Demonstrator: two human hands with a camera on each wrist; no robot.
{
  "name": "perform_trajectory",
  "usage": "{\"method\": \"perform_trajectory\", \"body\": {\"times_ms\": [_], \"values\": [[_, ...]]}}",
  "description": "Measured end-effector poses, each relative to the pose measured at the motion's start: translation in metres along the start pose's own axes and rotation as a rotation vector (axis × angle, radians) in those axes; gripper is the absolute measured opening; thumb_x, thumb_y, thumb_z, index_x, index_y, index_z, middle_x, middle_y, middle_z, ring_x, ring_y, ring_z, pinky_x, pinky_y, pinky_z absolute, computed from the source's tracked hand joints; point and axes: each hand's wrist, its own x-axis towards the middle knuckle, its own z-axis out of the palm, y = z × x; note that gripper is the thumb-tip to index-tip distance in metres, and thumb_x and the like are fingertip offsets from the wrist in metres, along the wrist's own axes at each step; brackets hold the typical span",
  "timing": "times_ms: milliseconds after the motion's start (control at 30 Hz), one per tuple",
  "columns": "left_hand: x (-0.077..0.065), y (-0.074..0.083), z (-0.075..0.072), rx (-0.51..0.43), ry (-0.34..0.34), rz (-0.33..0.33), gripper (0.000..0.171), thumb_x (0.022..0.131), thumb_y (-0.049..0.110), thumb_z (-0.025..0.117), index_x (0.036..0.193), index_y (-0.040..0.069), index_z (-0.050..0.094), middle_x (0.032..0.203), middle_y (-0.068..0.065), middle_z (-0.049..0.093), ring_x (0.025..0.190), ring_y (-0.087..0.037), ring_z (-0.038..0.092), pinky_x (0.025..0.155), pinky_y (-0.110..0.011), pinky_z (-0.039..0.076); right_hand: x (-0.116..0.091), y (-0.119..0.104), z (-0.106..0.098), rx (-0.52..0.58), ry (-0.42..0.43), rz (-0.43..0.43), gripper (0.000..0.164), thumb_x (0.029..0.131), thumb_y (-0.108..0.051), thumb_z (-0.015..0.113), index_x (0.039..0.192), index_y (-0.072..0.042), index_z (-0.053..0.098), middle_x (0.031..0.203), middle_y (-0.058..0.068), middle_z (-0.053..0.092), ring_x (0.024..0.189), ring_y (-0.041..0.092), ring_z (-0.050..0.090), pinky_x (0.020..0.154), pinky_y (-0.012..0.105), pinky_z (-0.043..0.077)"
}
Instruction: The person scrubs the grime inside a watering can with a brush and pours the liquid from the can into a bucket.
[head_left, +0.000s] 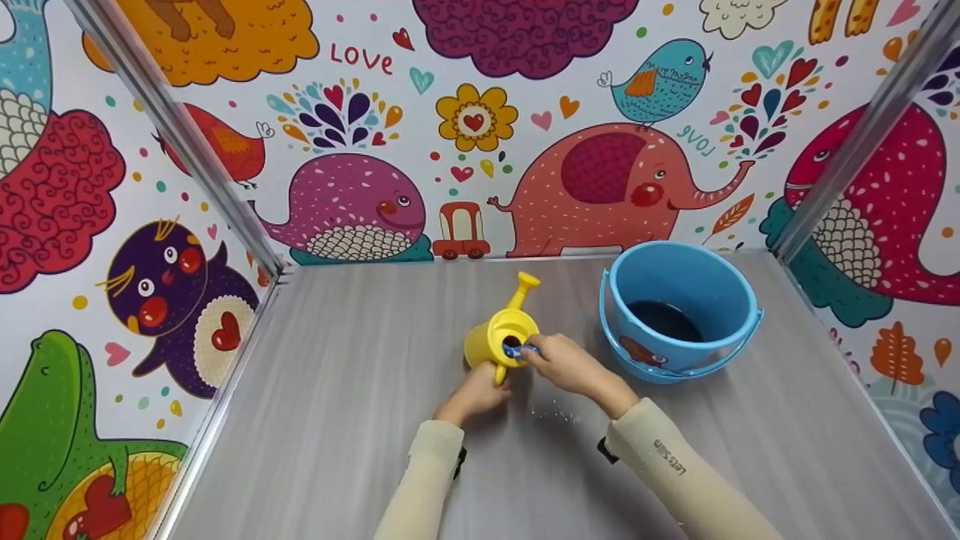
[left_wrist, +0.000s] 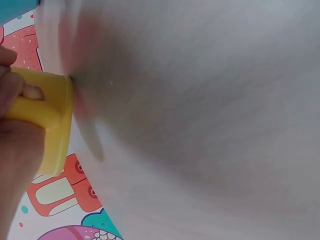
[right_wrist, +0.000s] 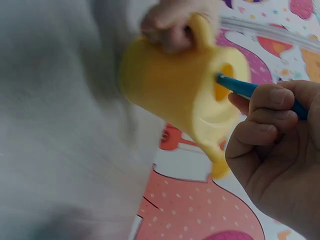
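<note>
A yellow toy watering can (head_left: 480,346) stands on the grey table, its spout pointing away toward the back wall. My left hand (head_left: 478,395) grips the can's handle, with the fingers curled round it in the left wrist view. My right hand (head_left: 571,365) pinches a slim blue stick-like object (right_wrist: 240,86) between thumb and fingers. In the right wrist view its far end meets the can's top opening, and the fingers stay just outside the rim. What kind of object it is, I cannot tell.
A light blue bucket (head_left: 682,274) with its handle lowered stands to the right of the can, with dark-looking liquid at the bottom. Small water drops (head_left: 555,411) lie on the table (head_left: 337,420) below my right hand. Cartoon-printed walls (head_left: 472,75) enclose the back and sides.
</note>
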Motion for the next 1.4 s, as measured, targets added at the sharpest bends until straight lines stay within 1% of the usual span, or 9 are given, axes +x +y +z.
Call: {"method": "perform_trajectory", "body": {"times_ms": [100, 167, 367, 633, 767, 967, 1133, 1200, 1400], "values": [[0.001, 0.000, -0.001, 0.018, 0.006, 0.022, 0.036, 0.079, -0.005, 0.062, 0.061, 0.016, 0.039, 0.057, 0.009, 0.035, 0.051, -0.008, 0.033, 0.053, -0.022, 0.029, 0.002, -0.001, 0.006, -0.011, 0.000, 0.034, 0.028, 0.103, -0.025, 0.052, 0.109, -0.001, 0.065, 0.075, 0.001, 0.054, 0.066, 0.014, 0.050, 0.063, 0.030, 0.043], [0.001, 0.000, -0.001, 0.023, 0.007, 0.018, 0.036, 0.079, -0.005, 0.062, 0.061, 0.017, 0.040, 0.056, 0.009, 0.035, 0.051, -0.008, 0.033, 0.053, -0.022, 0.029, 0.002, -0.001, 0.006, -0.010, 0.002, 0.044, 0.027, 0.102, -0.025, 0.053, 0.108, -0.002, 0.065, 0.075, 0.000, 0.054, 0.066, 0.014, 0.050, 0.064, 0.030, 0.043], [0.000, 0.000, 0.000, 0.022, 0.006, -0.026, 0.036, 0.080, -0.003, 0.063, 0.062, 0.018, 0.040, 0.057, 0.009, 0.036, 0.051, -0.008, 0.035, 0.053, -0.023, 0.031, 0.002, 0.002, 0.007, 0.002, -0.011, 0.065, 0.027, 0.102, -0.026, 0.052, 0.109, -0.003, 0.064, 0.074, 0.000, 0.053, 0.065, 0.014, 0.051, 0.063, 0.028, 0.043], [0.000, 0.002, 0.003, 0.019, 0.009, -0.006, 0.036, 0.079, -0.006, 0.062, 0.061, 0.017, 0.040, 0.056, 0.009, 0.036, 0.050, -0.007, 0.034, 0.052, -0.022, 0.030, -0.001, 0.005, 0.006, 0.026, -0.003, 0.037, 0.026, 0.103, -0.024, 0.052, 0.107, -0.003, 0.065, 0.075, 0.000, 0.054, 0.066, 0.013, 0.050, 0.062, 0.028, 0.042], [0.000, 0.002, 0.003, -0.013, 0.005, -0.021, 0.037, 0.079, -0.006, 0.061, 0.061, 0.018, 0.040, 0.057, 0.009, 0.036, 0.051, -0.007, 0.034, 0.052, -0.022, 0.030, -0.004, 0.005, 0.002, 0.040, -0.010, 0.020, 0.027, 0.103, -0.024, 0.051, 0.109, -0.002, 0.064, 0.074, 0.000, 0.052, 0.064, 0.013, 0.049, 0.061, 0.027, 0.041], [-0.001, 0.000, 0.002, -0.052, 0.010, -0.049, 0.037, 0.080, -0.005, 0.062, 0.062, 0.018, 0.041, 0.057, 0.009, 0.037, 0.052, -0.009, 0.036, 0.053, -0.024, 0.031, -0.008, 0.005, -0.012, 0.053, -0.011, -0.017, 0.030, 0.104, -0.025, 0.049, 0.114, -0.002, 0.065, 0.069, -0.003, 0.050, 0.060, 0.011, 0.046, 0.059, 0.024, 0.040], [0.001, -0.002, 0.001, -0.058, 0.004, -0.027, 0.037, 0.079, -0.006, 0.061, 0.061, 0.018, 0.039, 0.057, 0.009, 0.035, 0.051, -0.008, 0.033, 0.052, -0.023, 0.030, -0.011, 0.006, -0.022, 0.071, -0.008, -0.043, 0.029, 0.104, -0.023, 0.048, 0.114, -0.001, 0.065, 0.064, -0.003, 0.048, 0.057, 0.011, 0.045, 0.057, 0.025, 0.039], [0.001, -0.002, 0.001, -0.056, 0.003, -0.014, 0.037, 0.077, -0.007, 0.061, 0.061, 0.017, 0.038, 0.057, 0.009, 0.035, 0.051, -0.007, 0.032, 0.052, -0.023, 0.029, -0.011, 0.006, -0.023, 0.074, -0.011, -0.051, 0.030, 0.104, -0.023, 0.048, 0.114, 0.000, 0.064, 0.065, -0.003, 0.049, 0.057, 0.011, 0.046, 0.058, 0.026, 0.040], [0.001, -0.002, 0.000, -0.042, 0.007, -0.014, 0.038, 0.078, -0.007, 0.061, 0.060, 0.018, 0.039, 0.056, 0.009, 0.035, 0.050, -0.007, 0.033, 0.051, -0.023, 0.029, -0.008, 0.007, -0.017, 0.073, -0.002, -0.052, 0.032, 0.104, -0.026, 0.048, 0.114, 0.000, 0.065, 0.068, -0.002, 0.051, 0.060, 0.011, 0.048, 0.059, 0.026, 0.042]]}}
